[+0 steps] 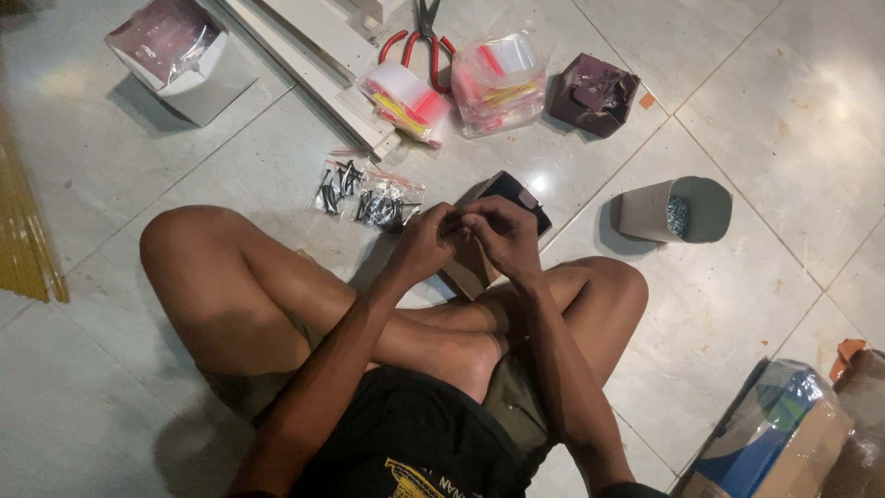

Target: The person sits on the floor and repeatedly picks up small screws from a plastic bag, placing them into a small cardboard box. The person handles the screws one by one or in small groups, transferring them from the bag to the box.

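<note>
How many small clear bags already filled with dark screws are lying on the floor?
2, side by side on the tiles just beyond the left hand: one bag of screws further left, the other nearest that hand. Another may be hidden between the hands.

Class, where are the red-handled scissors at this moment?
The red-handled scissors lie on the floor at the top of the head view, between the white boards and the zip bags.

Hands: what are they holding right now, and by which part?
The left hand and right hand meet fingertip to fingertip above a small open box, pinching something too small to identify; where it is gripped cannot be told.
</note>
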